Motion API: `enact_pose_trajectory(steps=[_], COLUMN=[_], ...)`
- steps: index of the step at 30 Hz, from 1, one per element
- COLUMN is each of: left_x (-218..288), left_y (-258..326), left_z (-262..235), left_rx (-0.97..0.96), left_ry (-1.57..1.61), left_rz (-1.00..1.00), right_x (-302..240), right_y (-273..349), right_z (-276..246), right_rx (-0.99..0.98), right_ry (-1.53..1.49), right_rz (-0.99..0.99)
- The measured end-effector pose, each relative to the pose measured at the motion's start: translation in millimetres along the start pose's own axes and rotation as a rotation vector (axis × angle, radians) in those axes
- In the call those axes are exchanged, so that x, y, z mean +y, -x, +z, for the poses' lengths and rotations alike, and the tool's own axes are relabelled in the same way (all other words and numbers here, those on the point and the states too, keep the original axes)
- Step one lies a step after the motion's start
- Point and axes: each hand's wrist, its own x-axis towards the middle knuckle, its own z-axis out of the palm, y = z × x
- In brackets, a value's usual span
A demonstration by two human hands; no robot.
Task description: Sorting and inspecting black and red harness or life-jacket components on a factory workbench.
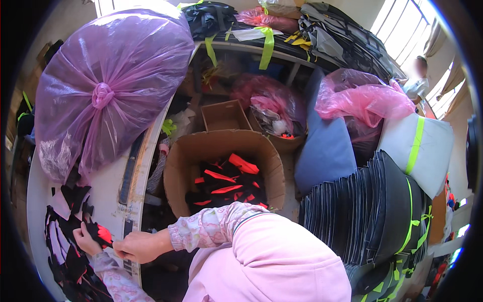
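At the left table's near edge, both my hands work on a small black fabric piece with a bright red patch [104, 233]. My left hand [87, 241] is closed on its left side, fingers bent over the cloth. Reaching across from the right, my right hand [141, 247] is closed in a fist and pinches its lower right corner. Under and beside my left hand lies a heap of black and pale fabric pieces [59, 241]. Similar black and red pieces [229, 181] fill an open cardboard box [176, 171] to the right of the table.
A large tied purple plastic bag [136, 65] covers the table's far part. Beyond the open box stand a smaller carton [226, 116] and pink plastic bags [266, 95]. Stacked dark panels [347, 206] tied with neon strips rise at right. Another person [416, 83] is far right.
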Motion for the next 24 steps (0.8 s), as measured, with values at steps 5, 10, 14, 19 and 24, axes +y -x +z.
enact_pose_trajectory(steps=[5,10,14,19,24], left_x=[-60.2,-102.2,32.6,-18.3,-72.6], left_y=[-42.6,-53.6,-37.3,-26.1,-2.2], left_z=[-33.1,-107.5,-104.6,-26.6,-0.3], left_rx=[0.195,0.001,-0.256,-0.249,-0.082], left_ry=[-0.270,-0.116,0.209,0.292,-0.251], left_rz=[-0.134,0.039,-0.231,-0.336,-0.294], right_x=[-38.3,-23.1,2.0,90.6,92.6], right_y=[34.1,57.8,104.1,309.5,256.9], right_z=[-9.5,-54.8,-114.4,-173.3,-148.9], right_rx=[-0.104,-0.059,0.004,-0.492,-0.792], right_ry=[-0.269,-0.348,0.280,1.313,0.424], right_rz=[-0.316,-0.187,0.228,0.842,1.199])
